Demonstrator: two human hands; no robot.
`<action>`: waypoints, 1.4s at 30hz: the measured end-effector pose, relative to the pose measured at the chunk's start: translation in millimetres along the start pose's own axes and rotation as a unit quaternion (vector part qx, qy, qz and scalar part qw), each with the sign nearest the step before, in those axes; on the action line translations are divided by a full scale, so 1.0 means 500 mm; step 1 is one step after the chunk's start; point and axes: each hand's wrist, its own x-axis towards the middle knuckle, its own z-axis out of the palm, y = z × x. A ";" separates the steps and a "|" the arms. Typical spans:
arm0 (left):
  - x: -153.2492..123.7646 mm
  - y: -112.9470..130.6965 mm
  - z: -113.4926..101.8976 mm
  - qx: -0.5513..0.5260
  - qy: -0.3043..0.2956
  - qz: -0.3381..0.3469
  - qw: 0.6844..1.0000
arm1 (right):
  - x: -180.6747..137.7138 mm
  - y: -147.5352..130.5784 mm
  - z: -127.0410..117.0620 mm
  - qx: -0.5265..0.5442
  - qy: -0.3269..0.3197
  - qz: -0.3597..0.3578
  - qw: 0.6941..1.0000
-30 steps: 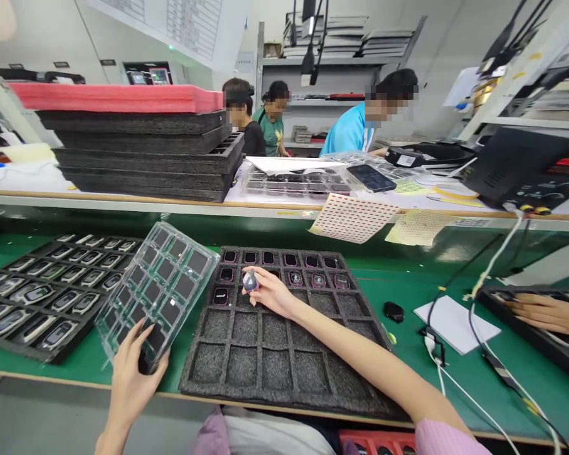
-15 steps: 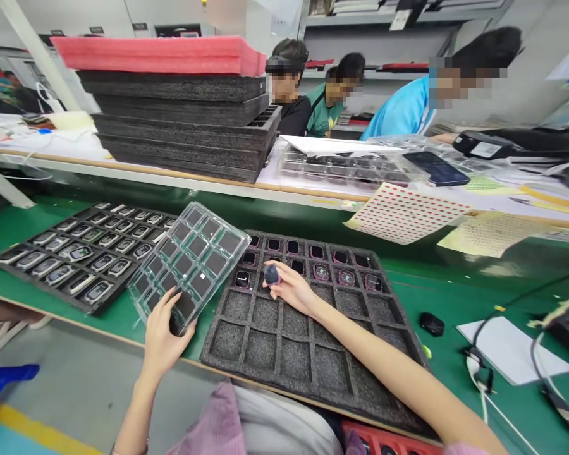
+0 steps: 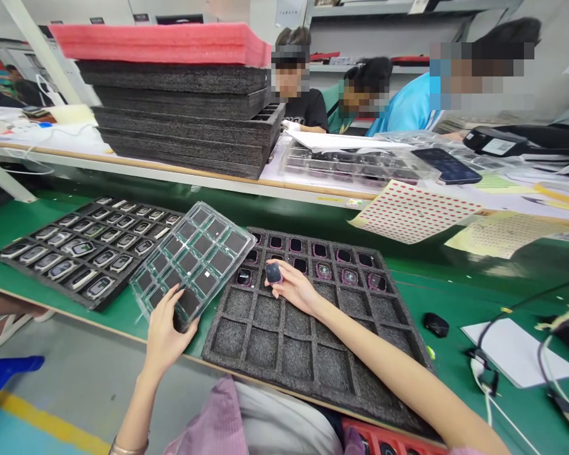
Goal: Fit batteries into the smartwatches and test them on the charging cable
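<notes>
My right hand (image 3: 294, 289) pinches a small dark watch body (image 3: 273, 273) over the second row of a black foam tray (image 3: 284, 344), whose far rows hold several pink-edged watch bodies. My left hand (image 3: 167, 331) grips the near corner of a clear plastic blister tray (image 3: 194, 256), which is tilted up between the two foam trays. A thumb and fingers wrap its edge.
Another black foam tray (image 3: 83, 253) full of watch bodies lies at left on the green bench. A stack of foam trays (image 3: 184, 120) topped with pink foam stands behind. Dotted sticker sheets (image 3: 415, 212), a small black part (image 3: 436, 324), white paper (image 3: 516, 354), cables and three seated people are beyond.
The view swung left and down. My right hand has lowered the watch body slightly toward the foam tray. My left hand keeps its hold on the clear tray.
</notes>
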 end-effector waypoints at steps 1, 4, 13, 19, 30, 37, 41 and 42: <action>0.000 0.000 0.000 0.000 -0.001 0.001 1.000 | 0.000 0.000 0.000 0.000 0.000 0.000 1.000; 0.000 0.001 -0.001 -0.002 0.000 -0.001 1.000 | -0.001 0.000 0.000 0.001 0.001 -0.003 1.000; 0.000 0.007 -0.004 -0.011 -0.006 -0.009 1.000 | -0.001 0.000 0.001 -0.002 0.004 -0.003 1.000; -0.001 0.003 -0.002 -0.006 -0.004 -0.005 1.000 | -0.001 0.002 0.002 -0.001 0.005 -0.006 1.000; 0.000 0.005 -0.004 0.000 -0.007 -0.001 1.000 | 0.001 0.004 0.001 -0.004 0.003 -0.010 1.000; 0.000 0.001 -0.001 0.000 -0.007 -0.001 1.000 | 0.000 0.005 0.000 -0.012 0.001 -0.007 1.000; 0.001 -0.001 0.002 -0.001 -0.007 0.000 1.000 | 0.000 0.006 0.000 -0.014 0.005 -0.006 1.000; 0.001 -0.001 0.002 0.000 -0.007 0.000 1.000 | 0.001 0.006 0.000 -0.014 0.005 -0.005 1.000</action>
